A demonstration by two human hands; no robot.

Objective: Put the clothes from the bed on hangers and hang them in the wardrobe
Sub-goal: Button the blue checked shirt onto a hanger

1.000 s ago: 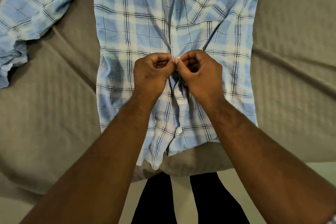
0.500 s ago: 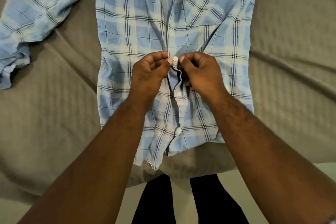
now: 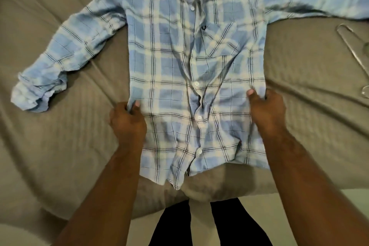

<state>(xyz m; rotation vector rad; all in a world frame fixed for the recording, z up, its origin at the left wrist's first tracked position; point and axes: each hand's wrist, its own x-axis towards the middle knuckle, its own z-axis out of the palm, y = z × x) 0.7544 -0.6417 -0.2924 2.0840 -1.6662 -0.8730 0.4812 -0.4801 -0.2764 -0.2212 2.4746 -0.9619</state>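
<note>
Shirt [image 3: 175, 78] lies spread face-up on the bed [image 3: 60, 146], front looks mostly buttoned, not yet on the hanger [image 3: 351, 46] lying apart at right, so hangering and wardrobe steps all remain; left hand [image 3: 127, 124] and right hand [image 3: 267, 112] each pinch a side seam, fingers [image 3: 137, 105] curled tight on fabric.
</note>
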